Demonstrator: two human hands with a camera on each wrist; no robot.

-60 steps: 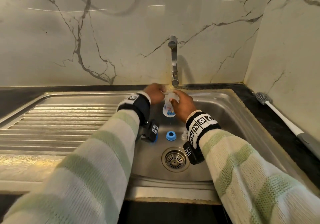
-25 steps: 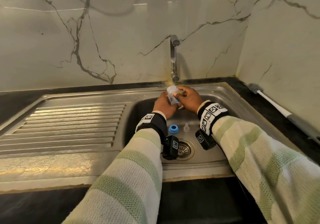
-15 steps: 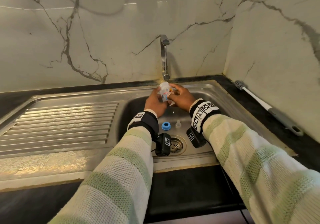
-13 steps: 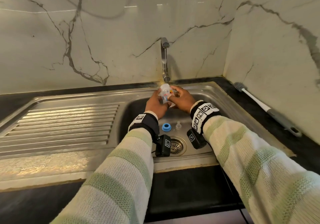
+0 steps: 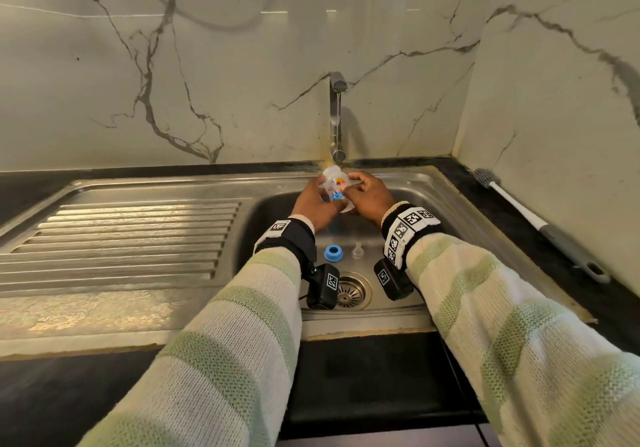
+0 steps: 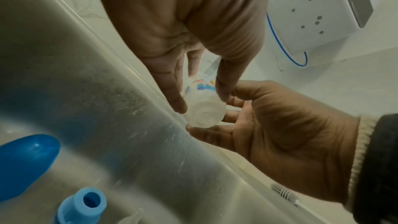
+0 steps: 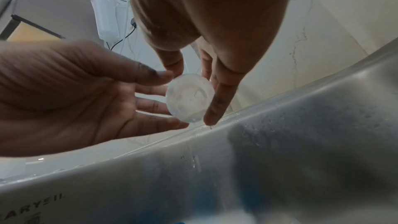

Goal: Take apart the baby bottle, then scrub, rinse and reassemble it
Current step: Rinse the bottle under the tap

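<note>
Both hands hold the clear bottle body (image 5: 335, 183) just under the tap (image 5: 336, 117), above the sink's (image 5: 450, 211) back edge. The left hand (image 5: 313, 206) pinches it between thumb and fingers (image 6: 176, 98); the right hand (image 5: 369, 195) has its fingers (image 7: 217, 101) curled round the side. The blue collar (image 5: 333, 252) and teat (image 5: 357, 250) lie on the basin floor near the drain (image 5: 349, 291). The wet plastic looks slippery — a loose hold could drop it onto those parts, and a jolt might nudge the small teat toward the drain.

left hand (image 5: 313, 204), right hand (image 5: 369, 197), both gripping
</note>
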